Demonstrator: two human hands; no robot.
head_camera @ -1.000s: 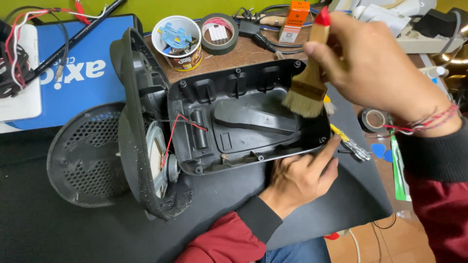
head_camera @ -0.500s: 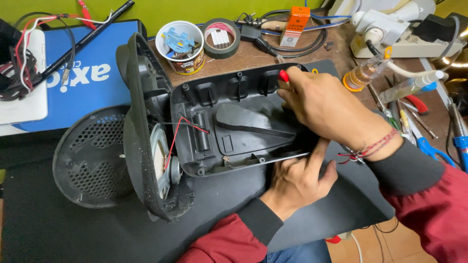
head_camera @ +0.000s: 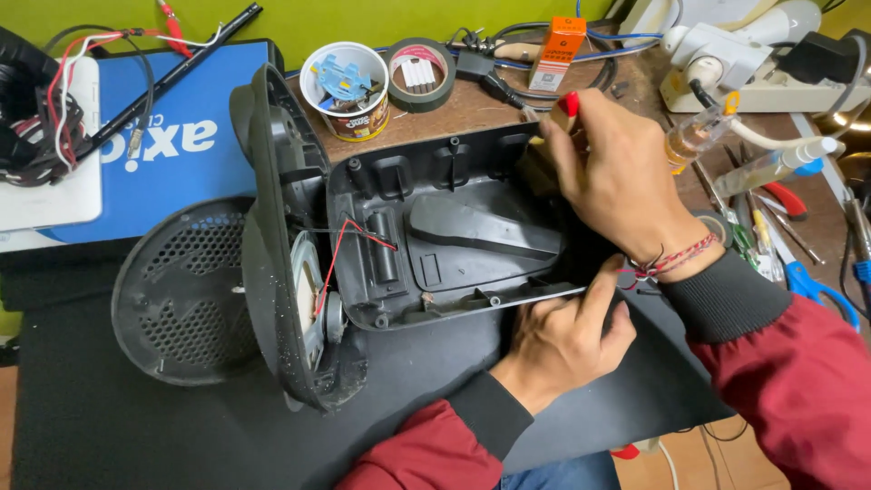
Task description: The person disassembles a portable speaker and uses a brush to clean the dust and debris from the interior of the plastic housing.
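An opened black plastic speaker housing [head_camera: 454,236] lies on a black mat, with red and black wires running to its upright front shell [head_camera: 281,263]. My right hand [head_camera: 626,191] holds a paintbrush [head_camera: 537,163] with a red-tipped handle. The bristles press into the housing's far right corner. My left hand [head_camera: 562,340] grips the housing's near right edge, thumb on the rim. A round perforated grille [head_camera: 186,290] lies to the left of the shell.
Behind the housing stand a paper cup of small parts [head_camera: 349,91], a roll of dark tape [head_camera: 422,73] and an orange box [head_camera: 556,50]. A blue carton [head_camera: 181,136] lies back left. A power strip [head_camera: 753,77], bottles, pliers and blue scissors [head_camera: 817,286] crowd the right side.
My right hand has brought the brush down from above the housing's right side into its far right corner. My left hand has stayed on the near edge.
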